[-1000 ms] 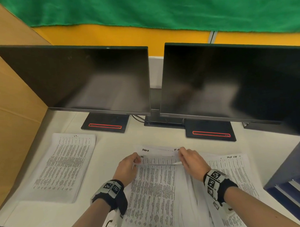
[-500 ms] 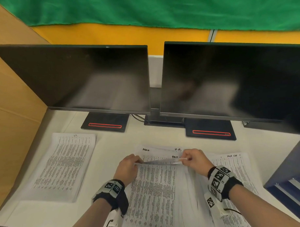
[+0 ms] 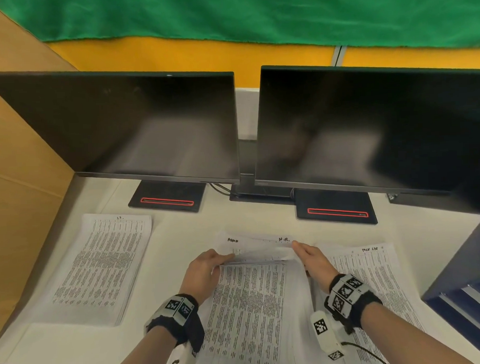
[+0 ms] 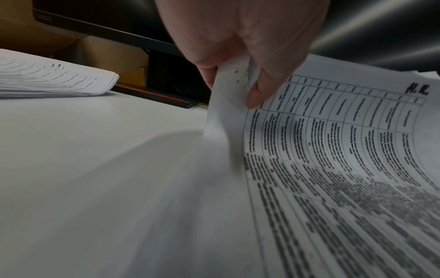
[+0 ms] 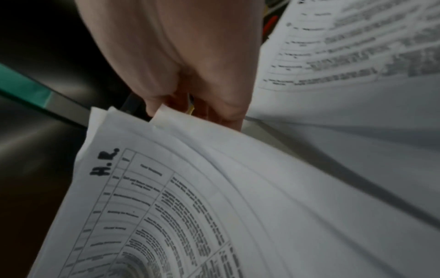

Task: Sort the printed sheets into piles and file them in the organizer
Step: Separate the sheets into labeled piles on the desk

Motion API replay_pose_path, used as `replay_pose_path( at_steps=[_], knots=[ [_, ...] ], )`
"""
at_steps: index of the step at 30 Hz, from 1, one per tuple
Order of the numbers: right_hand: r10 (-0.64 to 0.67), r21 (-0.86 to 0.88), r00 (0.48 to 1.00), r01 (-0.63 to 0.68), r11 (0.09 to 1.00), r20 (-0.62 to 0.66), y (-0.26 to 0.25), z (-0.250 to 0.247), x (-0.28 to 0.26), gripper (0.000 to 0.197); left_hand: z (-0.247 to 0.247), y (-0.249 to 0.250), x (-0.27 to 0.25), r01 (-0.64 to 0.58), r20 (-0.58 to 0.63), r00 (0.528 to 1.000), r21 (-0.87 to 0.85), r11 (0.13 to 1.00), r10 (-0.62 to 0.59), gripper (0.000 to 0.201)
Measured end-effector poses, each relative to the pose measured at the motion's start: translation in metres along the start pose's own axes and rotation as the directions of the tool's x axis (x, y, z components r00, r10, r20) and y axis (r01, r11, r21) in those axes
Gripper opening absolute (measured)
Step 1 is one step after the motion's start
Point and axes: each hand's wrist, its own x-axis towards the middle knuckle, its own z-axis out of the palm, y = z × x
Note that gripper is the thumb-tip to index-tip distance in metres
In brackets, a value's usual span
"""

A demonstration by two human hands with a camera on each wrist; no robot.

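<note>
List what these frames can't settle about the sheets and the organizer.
- Table text on the middle stack: too small in the head view, blurred in both wrist views; only the handwritten "H.R." reads.
- Number of sheets pinched by the left hand and right hand: edges overlap.
- Organizer: cut off by the right edge of the head view.
- Right pile: partly hidden by the right forearm.

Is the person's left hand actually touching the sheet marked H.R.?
Touching. The left wrist view shows the left hand pinching the top left corner of the H.R. sheet between thumb and finger.
</note>
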Motion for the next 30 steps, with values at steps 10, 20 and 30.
replay_pose_path(
  at_steps=[10,20,30],
  knots=[
    [0.093,0.077,0.996,-0.093,0.993,0.001,-0.003,0.006,-0.002,0.032,0.0,0.003,0.0,-0.02,-0.016,1.0,0.039,0.999,0.02,0.026],
    [0.058,-0.193,0.998,-0.055,0.98,0.007,-0.01,0.008,0.012,0.025,0.001,0.015,0.01,-0.025,0.065,0.998,0.116,0.993,0.017,0.019],
    [-0.029,-0.796,0.999,0.051,0.603,0.042,-0.018,-0.001,0.02,0.024,0.0,0.014,0.007,0.01,0.08,0.997,0.052,0.999,-0.015,0.018]
  ],
)
